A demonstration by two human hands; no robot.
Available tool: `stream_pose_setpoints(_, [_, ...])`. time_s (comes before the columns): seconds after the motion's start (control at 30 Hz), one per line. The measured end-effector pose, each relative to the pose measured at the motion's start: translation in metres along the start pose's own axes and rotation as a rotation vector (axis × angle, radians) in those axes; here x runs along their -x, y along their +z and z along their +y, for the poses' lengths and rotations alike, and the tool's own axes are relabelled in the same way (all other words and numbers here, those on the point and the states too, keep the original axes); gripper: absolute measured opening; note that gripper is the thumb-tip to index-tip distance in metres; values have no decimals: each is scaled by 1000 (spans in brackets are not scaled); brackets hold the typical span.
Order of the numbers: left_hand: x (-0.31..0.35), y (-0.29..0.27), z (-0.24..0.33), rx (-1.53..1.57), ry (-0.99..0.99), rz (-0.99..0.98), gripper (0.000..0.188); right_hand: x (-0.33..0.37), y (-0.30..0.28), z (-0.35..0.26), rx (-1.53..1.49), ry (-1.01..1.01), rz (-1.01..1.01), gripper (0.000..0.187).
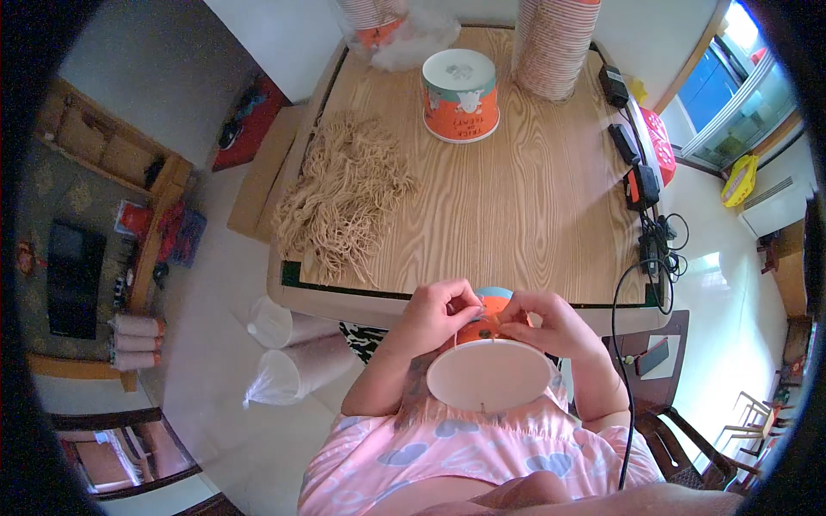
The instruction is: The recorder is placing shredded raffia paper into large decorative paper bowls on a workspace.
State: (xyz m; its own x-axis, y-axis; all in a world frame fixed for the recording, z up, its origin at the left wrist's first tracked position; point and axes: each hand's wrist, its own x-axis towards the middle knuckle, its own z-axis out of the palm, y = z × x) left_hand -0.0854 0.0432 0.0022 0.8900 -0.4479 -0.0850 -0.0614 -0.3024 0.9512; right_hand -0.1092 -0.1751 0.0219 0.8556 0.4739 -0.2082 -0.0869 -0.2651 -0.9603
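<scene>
A paper bucket [489, 376] lies tilted against my lap, its wide white mouth turned toward me and its orange side and light blue base facing the table edge. Above its orange side, my left hand [443, 311] is closed in a pinch on a thin beige cord. My right hand [551, 325] pinches at the same cord from the other side, fingertips close to the left ones. Part of the cord shows near the bucket's rim; the rest is hidden by fingers. Beyond my hands a loose heap of beige cords [348, 198] lies on the left of the table.
On the wooden table [508, 206] stands an upside-down orange bucket [460, 103]. Tall stacked buckets [557, 47] and a plastic-bagged stack [379, 30] are at the back. Adapters and black cables [650, 232] line the right edge. Bagged white stacks [314, 370] lie on the floor.
</scene>
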Motion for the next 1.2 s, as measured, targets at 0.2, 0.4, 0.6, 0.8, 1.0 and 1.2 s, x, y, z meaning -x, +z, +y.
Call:
stream_pose_setpoints(0.2, [-1, -9, -1, 153, -9, -156, 18, 16, 13, -9, 162, -351, 128, 32])
stream_pose_setpoints(0.4, [-6, -12, -7, 203, 193, -243, 14, 19, 21, -10, 345, -383, 203, 28])
stream_pose_setpoints(0.6, [-5, -12, -5, 206, 94, -224, 9, 19, 25, -11, 420, -419, 246, 26])
stream_pose_setpoints(0.8, [-5, -13, -2, 139, 120, -219, 8, 19, 26, -6, 451, -446, 235, 28])
stream_pose_setpoints(1.0, [0, -5, 7, -117, 289, -76, 8, 19, 24, -5, 459, -425, 219, 28])
stream_pose_setpoints(1.2, [5, -4, 4, -202, 330, 71, 9, 20, 23, -7, 413, -425, 213, 26])
